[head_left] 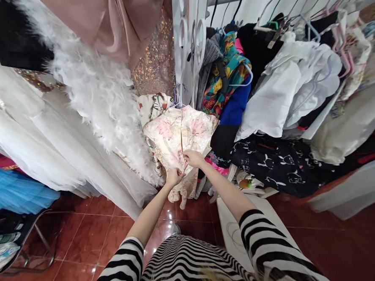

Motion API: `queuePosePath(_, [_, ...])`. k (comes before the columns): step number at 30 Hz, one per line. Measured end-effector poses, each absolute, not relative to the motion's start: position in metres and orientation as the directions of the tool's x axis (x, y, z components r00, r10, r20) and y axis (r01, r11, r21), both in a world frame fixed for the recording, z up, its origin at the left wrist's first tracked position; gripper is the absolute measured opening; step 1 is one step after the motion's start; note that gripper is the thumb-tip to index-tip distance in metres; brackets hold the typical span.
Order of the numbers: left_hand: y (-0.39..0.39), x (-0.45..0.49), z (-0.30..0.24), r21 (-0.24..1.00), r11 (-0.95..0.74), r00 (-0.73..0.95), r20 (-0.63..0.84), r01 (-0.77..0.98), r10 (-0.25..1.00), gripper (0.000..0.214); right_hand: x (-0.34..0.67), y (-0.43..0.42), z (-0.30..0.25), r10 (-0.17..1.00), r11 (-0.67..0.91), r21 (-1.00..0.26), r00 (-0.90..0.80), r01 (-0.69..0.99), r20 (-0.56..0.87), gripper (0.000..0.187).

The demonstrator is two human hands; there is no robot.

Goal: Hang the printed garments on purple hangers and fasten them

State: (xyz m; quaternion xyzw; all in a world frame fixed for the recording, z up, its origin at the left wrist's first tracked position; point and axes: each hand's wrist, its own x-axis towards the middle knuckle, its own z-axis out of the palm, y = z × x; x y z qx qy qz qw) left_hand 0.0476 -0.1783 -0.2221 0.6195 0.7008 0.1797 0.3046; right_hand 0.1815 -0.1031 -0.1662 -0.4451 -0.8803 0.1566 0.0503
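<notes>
Two bare hands on one pale floral garment, which hangs from a thin lilac hanger at the middle of the packed rack. Left hand and right hand each pinch its front edge, with a narrow grip on the cloth; hands just apart. Striped sleeves end near the elbows. To the left, a white feather boa beside a white tulle gown. To the right, a black cat-print garment. Red-brown floor tiles below.
</notes>
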Motion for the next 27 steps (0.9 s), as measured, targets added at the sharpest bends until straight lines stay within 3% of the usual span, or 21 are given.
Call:
queuePosePath(5, [-0.172,0.040,-0.214,0.594,0.135,-0.020,-0.197,0.793,0.980,0.013,0.176,-0.104,-0.168,0.766,0.596,-0.358,-0.643,0.719,-0.016,0.023])
queuePosePath(11, [-0.140,0.043,-0.182,0.594,0.026,-0.016,-0.022,0.804,1.000,0.013,0.175,-0.102,-0.161,0.734,0.631,-0.383,-0.679,0.675,0.014,0.021])
queuePosePath(17, [-0.122,0.048,-0.176,0.631,0.055,-0.039,-0.040,0.774,0.998,0.005,0.177,-0.097,-0.153,0.777,0.598,-0.370,-0.628,0.711,0.049,0.021])
queuePosePath(27, [-0.130,0.033,-0.190,0.703,0.063,-0.017,-0.073,0.708,0.997,0.015,0.168,-0.086,-0.144,0.822,0.551,-0.333,-0.567,0.765,0.055,0.019])
